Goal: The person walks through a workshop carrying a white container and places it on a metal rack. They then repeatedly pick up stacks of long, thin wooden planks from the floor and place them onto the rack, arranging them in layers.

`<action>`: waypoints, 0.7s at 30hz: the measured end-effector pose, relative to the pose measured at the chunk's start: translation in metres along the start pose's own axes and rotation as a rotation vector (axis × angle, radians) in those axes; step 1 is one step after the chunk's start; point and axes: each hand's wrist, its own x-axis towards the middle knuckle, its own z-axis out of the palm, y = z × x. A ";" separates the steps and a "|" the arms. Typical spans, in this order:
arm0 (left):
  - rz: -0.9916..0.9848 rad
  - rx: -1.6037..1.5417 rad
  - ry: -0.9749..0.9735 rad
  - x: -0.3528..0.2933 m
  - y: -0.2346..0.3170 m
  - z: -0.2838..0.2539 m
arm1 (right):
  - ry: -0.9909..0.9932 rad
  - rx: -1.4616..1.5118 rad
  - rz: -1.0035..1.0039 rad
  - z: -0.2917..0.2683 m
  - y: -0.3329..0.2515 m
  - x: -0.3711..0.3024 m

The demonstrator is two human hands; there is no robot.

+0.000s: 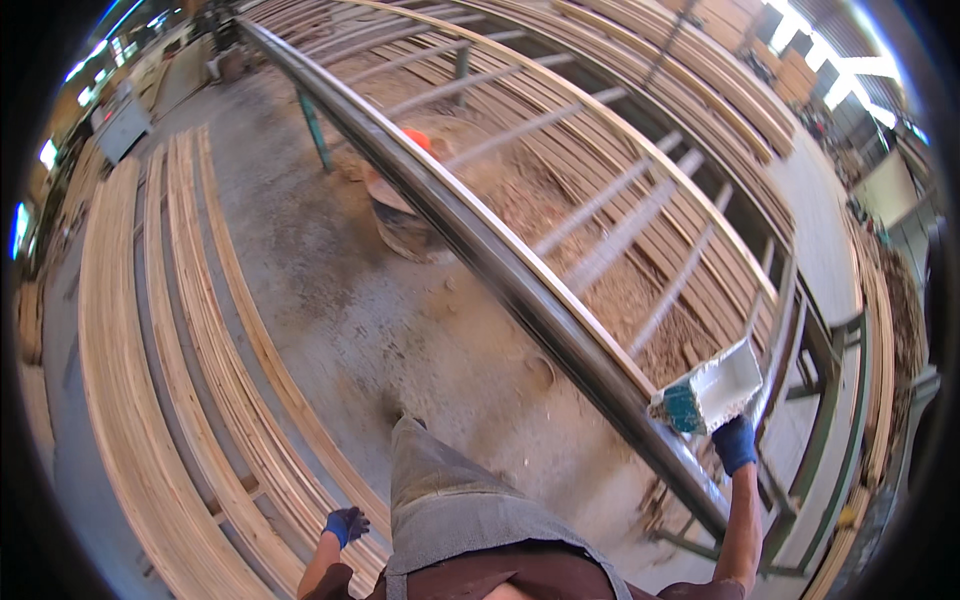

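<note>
From the head camera, the right hand [735, 443], in a blue glove, is gripping a pale wooden plank [712, 388] by its end; the plank's end face, smeared teal at one corner, is showing toward the camera, and it is sitting just above the near end of a long steel rail [470, 235]. That rail is running diagonally from the upper left down to the hand and is standing between the person and the metal rack [640, 220] beyond it. About six grey crossbars are spanning the rack, with sawdust piled underneath.

The left hand [346, 523], also in a blue glove, is hanging low beside the grey apron [450, 510], its fingers loosely curled and holding nothing, just beside the nearest long strip of timber [200, 400]. Several rows of such strips are lying on the concrete floor [340, 300] to the left. One round drum [400, 225] with an orange object on it is standing under the rail, partly hidden by it.
</note>
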 end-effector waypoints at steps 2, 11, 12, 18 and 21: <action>-0.095 0.093 -0.013 0.020 0.016 -0.017 | -0.031 -0.033 0.087 0.003 -0.057 0.043; 0.411 -0.281 -0.014 0.060 0.328 -0.090 | 0.061 -0.131 -0.503 0.053 -0.364 0.301; 0.497 -0.269 -0.010 0.032 0.396 -0.079 | -0.011 -0.194 -0.532 0.057 -0.395 0.329; 0.793 -0.186 -0.031 0.001 0.641 -0.129 | -0.101 0.143 -0.348 0.069 -0.662 0.493; 0.739 -0.439 -0.059 -0.005 0.708 -0.184 | -0.023 0.167 -0.534 0.076 -0.783 0.570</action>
